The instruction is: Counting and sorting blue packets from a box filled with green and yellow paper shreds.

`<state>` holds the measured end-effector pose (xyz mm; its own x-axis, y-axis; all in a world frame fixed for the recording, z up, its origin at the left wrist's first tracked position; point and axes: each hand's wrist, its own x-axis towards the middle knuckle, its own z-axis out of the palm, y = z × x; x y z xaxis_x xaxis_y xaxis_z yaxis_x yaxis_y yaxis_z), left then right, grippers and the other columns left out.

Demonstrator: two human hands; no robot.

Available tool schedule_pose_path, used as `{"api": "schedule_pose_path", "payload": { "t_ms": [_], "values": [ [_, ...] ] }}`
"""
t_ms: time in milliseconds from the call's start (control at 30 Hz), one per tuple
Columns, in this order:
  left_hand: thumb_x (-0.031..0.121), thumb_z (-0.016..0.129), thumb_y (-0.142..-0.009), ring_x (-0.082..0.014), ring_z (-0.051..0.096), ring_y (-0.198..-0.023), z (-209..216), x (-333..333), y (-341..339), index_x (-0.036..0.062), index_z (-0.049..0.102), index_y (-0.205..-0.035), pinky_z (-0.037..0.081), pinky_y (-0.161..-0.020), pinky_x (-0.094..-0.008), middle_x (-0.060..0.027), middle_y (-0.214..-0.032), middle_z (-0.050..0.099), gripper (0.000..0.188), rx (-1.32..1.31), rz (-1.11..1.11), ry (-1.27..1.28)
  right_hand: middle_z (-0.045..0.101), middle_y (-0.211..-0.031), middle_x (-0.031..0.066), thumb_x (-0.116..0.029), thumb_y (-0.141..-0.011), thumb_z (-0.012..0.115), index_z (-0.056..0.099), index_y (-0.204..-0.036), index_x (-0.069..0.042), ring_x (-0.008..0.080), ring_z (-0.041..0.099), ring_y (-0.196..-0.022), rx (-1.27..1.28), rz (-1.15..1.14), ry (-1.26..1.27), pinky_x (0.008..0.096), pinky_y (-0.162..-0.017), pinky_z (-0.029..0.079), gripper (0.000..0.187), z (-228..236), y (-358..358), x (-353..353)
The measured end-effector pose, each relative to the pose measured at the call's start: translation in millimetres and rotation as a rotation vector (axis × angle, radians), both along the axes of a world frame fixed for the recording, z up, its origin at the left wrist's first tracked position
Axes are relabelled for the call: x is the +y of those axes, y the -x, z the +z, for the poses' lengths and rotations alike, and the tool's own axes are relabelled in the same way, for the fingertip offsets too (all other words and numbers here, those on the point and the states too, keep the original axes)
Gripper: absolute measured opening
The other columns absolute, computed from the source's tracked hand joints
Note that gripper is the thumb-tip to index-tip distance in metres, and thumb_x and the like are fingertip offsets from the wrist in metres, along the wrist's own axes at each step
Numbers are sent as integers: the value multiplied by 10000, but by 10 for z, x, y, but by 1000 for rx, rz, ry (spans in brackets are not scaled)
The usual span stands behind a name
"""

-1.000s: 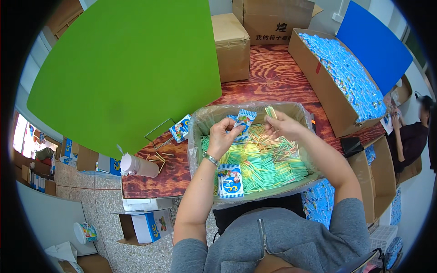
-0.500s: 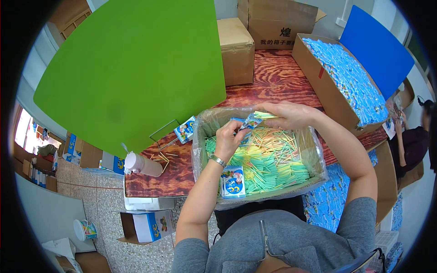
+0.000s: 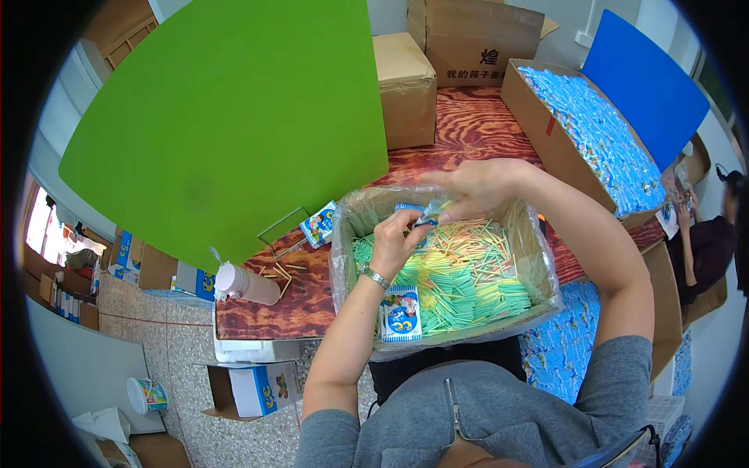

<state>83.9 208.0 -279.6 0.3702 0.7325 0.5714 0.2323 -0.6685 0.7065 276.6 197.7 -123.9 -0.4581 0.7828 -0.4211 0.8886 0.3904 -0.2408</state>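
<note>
My left hand [image 3: 392,240] is closed on a small blue printed packet [image 3: 427,218], held above a carton [image 3: 538,253] lined with clear plastic. Pale stick ends seem to show at the packet's upper end. Close to that end is my right hand [image 3: 480,187], blurred, with its fingers stretched out and apart. Thin green, yellow and orange sticks [image 3: 468,281] fill the carton. Flat blue-and-white packets [image 3: 400,313] lie at its near left corner. Another packet [image 3: 407,208] is partly hidden behind my left hand.
Left of the carton, a packet [image 3: 319,224] leans by a wire stand [image 3: 273,234]; a pink bottle [image 3: 247,283] is nearby. A green board [image 3: 234,117] rises behind. At right stands a long box of blue packets [image 3: 601,132]. Another person [image 3: 706,242] sits far right.
My right hand held pale sticks at the packet; its fingers are now stretched out and blurred, and it has risen slightly. My left hand stays on the packet, shifted slightly right.
</note>
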Motion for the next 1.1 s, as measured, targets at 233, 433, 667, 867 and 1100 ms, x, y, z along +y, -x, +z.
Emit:
{"api": "schedule_pose_path", "payload": {
  "t_ms": [233, 433, 667, 867, 1100],
  "values": [
    [107, 706, -843, -47, 557, -652, -57, 86, 7, 4, 652, -897, 468, -578, -235, -12, -730, 655, 128, -148, -110, 257, 633, -1027, 242, -405, -867, 642, 471, -1319, -41, 394, 629, -951, 390, -11, -521, 457, -851, 492, 605, -333, -191, -79],
    [167, 629, -916, -69, 599, -715, -129, 152, 27, 12, 662, -1051, 494, -670, -227, -25, -804, 677, 208, -252, -124, 281, 645, -952, 157, -151, -832, 676, 597, -1103, -55, 355, 636, -875, 701, -14, -604, 411, -756, 510, 298, -974, -88, -22],
    [231, 542, -982, -74, 599, -751, -166, 283, 174, -17, 646, -1054, 506, -677, -221, -32, -912, 665, 279, -501, 68, 433, 638, -862, 112, -176, -849, 640, 609, -1060, -118, 326, 648, -781, 398, -33, -641, 404, -669, 535, 221, -1675, 178, -90],
    [229, 554, -972, -57, 595, -711, -200, 305, 178, -8, 666, -1010, 497, -652, -205, -25, -832, 682, 264, -443, 100, 425, 592, -826, 108, -317, -877, 585, 443, -1353, -266, 255, 660, -697, -174, -74, -696, 394, -557, 531, 499, -1745, 411, -203],
    [241, 540, -982, -59, 590, -697, -167, 306, 158, -3, 658, -1010, 500, -645, -211, -29, -847, 674, 272, -470, 84, 439, 591, -899, 144, -353, -870, 609, 554, -1149, -98, 316, 651, -710, 205, 19, -472, 427, -620, 519, 381, -1750, 687, -557]
  ]
}}
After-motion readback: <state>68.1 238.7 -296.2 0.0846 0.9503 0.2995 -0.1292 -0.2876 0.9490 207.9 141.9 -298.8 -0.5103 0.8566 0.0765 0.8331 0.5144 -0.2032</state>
